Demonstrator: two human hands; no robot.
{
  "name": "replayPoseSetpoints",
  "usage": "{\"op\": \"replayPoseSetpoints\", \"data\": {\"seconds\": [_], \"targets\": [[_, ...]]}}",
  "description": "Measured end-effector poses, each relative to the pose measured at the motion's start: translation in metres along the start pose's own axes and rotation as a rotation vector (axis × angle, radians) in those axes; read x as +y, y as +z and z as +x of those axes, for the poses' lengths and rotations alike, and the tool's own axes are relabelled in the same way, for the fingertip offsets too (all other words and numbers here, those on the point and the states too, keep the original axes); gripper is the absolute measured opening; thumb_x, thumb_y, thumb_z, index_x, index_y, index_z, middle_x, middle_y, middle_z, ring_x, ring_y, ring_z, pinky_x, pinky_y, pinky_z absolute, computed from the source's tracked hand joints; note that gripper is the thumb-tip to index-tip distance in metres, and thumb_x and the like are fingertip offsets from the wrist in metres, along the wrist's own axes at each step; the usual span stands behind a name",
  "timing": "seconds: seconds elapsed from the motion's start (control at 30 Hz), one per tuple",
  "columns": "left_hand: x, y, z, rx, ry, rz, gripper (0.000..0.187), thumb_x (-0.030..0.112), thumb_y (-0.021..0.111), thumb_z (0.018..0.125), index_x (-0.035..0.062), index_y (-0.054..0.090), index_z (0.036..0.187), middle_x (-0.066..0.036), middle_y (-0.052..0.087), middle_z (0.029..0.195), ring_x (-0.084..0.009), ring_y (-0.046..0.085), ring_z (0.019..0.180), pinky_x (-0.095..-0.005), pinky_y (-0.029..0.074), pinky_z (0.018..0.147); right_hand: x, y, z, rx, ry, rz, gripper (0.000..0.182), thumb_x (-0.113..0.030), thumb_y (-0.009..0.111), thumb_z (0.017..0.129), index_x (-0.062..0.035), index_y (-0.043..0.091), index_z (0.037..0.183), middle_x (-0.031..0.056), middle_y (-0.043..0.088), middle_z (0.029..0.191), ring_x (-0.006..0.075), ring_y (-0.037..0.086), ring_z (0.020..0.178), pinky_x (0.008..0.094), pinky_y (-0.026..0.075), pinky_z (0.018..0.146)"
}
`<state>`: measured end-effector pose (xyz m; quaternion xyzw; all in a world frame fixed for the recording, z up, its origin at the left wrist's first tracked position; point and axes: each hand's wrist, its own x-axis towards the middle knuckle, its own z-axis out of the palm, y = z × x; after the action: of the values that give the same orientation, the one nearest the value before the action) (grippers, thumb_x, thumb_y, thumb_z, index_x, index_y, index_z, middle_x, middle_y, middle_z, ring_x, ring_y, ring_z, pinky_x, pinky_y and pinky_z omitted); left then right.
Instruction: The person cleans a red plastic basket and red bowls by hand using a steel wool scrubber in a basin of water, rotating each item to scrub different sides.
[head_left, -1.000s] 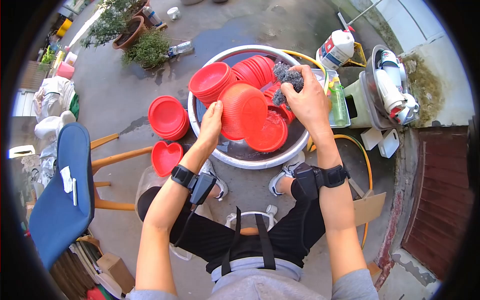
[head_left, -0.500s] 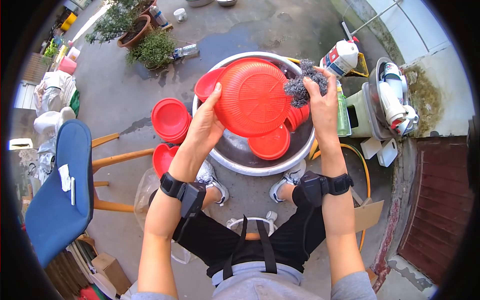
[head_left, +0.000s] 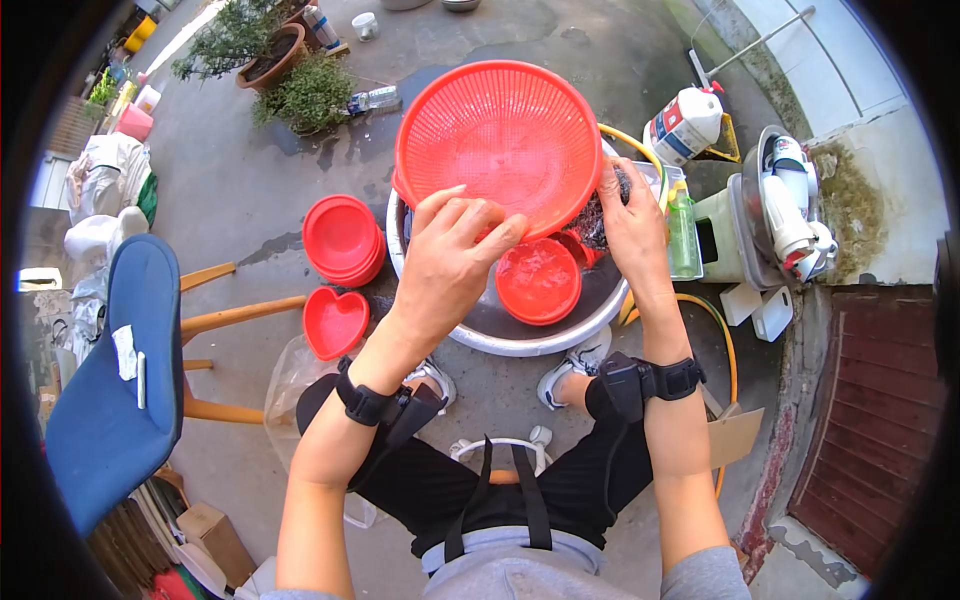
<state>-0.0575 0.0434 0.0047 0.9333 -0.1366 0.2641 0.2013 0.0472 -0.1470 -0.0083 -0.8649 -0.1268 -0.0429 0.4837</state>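
Observation:
A red plastic colander is tilted up over a large metal-rimmed basin, its hollow inside facing me. My left hand has its fingers curled over the near rim. At the right rim, my right hand grips a grey steel wool scrubber, mostly hidden behind its fingers, with the thumb against the colander. Below, a wet red bowl lies in the basin, beside more red pieces partly covered by the colander and hand.
Left of the basin stand stacked red bowls and a heart-shaped red bowl. A blue chair is further left. On the right are a green bottle, a white jug and a yellow hose.
The colander has turned over from its underside to its inside and risen away from me. My left hand has shifted right to the near rim; my right hand with the scrubber has lowered.

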Motion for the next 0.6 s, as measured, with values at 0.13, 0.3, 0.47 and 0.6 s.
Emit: {"op": "replayPoseSetpoints", "data": {"seconds": [0.13, 0.3, 0.47, 0.6], "targets": [[-0.003, -0.001, -0.001, 0.016, 0.085, 0.125, 0.036, 0.005, 0.063, 0.073, 0.0174, 0.069, 0.106, 0.002, 0.060, 0.087, -0.0147, 0.060, 0.087, -0.0461, 0.035, 0.109, -0.009, -0.002, 0.001, -0.023, 0.090, 0.203, 0.054, -0.050, 0.045, 0.099, -0.0013, 0.064, 0.110, 0.0200, 0.063, 0.100, 0.0353, 0.061, 0.097, 0.0390, 0.045, 0.087], [0.001, 0.001, -0.003, 0.019, 0.095, 0.168, 0.037, 0.009, 0.064, 0.072, 0.0191, 0.070, 0.108, 0.002, 0.061, 0.089, -0.0136, 0.061, 0.093, -0.0476, 0.032, 0.112, -0.019, -0.008, -0.001, -0.053, 0.095, 0.128, 0.053, -0.050, 0.052, 0.095, -0.0013, 0.065, 0.109, 0.0193, 0.064, 0.100, 0.0331, 0.062, 0.098, 0.0385, 0.045, 0.087], [-0.002, 0.005, -0.007, -0.039, 0.104, 0.156, 0.038, 0.009, 0.063, 0.075, 0.0193, 0.068, 0.111, 0.002, 0.062, 0.096, -0.0164, 0.060, 0.105, -0.0498, 0.029, 0.113, -0.008, -0.002, -0.002, -0.130, 0.065, 0.087, 0.042, -0.038, 0.063, 0.088, -0.0018, 0.065, 0.108, 0.0177, 0.064, 0.099, 0.0332, 0.062, 0.098, 0.0402, 0.046, 0.085], [0.001, 0.010, -0.004, -0.049, -0.011, 0.211, 0.040, 0.006, 0.064, 0.079, 0.0178, 0.065, 0.117, -0.002, 0.063, 0.111, -0.0225, 0.054, 0.121, -0.0523, 0.024, 0.114, -0.005, 0.004, -0.003, 0.061, -0.040, -0.093, 0.031, -0.024, 0.063, 0.091, 0.0011, 0.063, 0.108, 0.0145, 0.066, 0.098, 0.0275, 0.065, 0.091, 0.0356, 0.048, 0.083]]}}
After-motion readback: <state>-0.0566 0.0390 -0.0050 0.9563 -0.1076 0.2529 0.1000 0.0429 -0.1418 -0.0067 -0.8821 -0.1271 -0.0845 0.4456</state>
